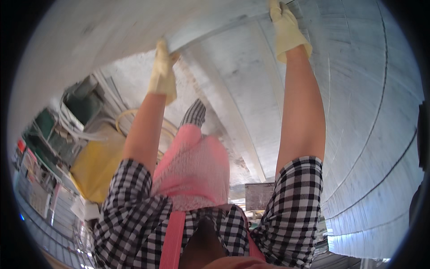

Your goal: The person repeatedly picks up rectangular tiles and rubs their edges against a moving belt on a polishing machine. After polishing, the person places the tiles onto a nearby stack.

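So we've got both arms stretched up to a big pale grey slab that fills the top of the view from about 9 to 1 o'clock. Our left hand, in a yellowish work glove, has its fingers curled tight over the slab's lower edge at roughly 11 o'clock. Our right hand, same kind of glove, is closed on the same edge up at 12 to 1 o'clock. Whether it's concrete or board we can't tell.

What could go wrong, as we see it: the slab looks heavy and we only have it by the edge, so if a glove slides on that dusty surface it probably drops toward our chest and the pink apron. The hands sit well apart and at different heights, so the load may tip to one side and twist out of the weaker grip. The sharp edge could also bite through a thin glove.

Packages and labels: at 8 o'clock there's a yellow sack-like bundle below coiled pale hoses. Further out at 9 o'clock sit green boxy things and a small red patch, too blurry to call. At 6 o'clock, between our checked sleeves, there's a dark rectangular board.
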Tool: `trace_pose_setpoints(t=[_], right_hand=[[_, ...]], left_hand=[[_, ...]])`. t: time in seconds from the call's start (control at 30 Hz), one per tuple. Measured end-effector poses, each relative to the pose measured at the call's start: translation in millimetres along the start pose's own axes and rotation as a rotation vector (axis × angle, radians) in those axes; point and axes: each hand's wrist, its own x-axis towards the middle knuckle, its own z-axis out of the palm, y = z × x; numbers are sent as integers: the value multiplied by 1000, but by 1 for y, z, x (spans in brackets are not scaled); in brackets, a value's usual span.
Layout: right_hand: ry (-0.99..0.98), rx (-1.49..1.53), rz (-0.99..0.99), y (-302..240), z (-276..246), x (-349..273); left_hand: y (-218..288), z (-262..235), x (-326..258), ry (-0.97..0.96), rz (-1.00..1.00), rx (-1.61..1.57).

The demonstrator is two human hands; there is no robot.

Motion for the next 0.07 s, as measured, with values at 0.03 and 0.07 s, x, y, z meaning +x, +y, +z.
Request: trace_pose_setpoints(t=[0.03, 0.07], right_hand=[[6, -52, -130, 4, 4, -8], [8, 56, -192, 6, 7, -16]], left_hand=[[4, -6, -2, -36, -56, 97], [11, -15, -9, -30, -21, 79]])
